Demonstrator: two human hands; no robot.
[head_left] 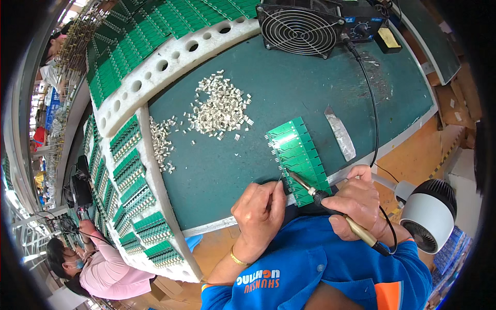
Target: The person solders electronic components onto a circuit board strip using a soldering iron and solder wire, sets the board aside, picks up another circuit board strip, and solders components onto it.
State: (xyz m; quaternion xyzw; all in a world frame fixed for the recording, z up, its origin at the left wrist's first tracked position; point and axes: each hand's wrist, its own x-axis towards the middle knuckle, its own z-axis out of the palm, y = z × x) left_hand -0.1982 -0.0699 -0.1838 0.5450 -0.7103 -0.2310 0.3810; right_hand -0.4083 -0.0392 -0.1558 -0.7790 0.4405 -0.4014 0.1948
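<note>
A green circuit board panel (302,155) lies on the table in front of me, with small metal pins along its left edge. My right hand (356,204) is closed around the handle of a soldering iron (356,227). The iron's tip points left and touches or hovers just over the panel's left edge; I cannot tell which. Beside that edge, my left hand (261,209) is closed in a pinch on a thin strand of solder wire (280,177), which ends near the iron's tip. Most of the wire is hidden by the fingers.
Small white connectors (219,108) lie in a loose pile. White foam racks (170,62) hold rows of green boards at the left and back. A fan (301,32) and a soldering station (364,28) stand at the back. A flat silvery strip (340,133) lies right of the panel.
</note>
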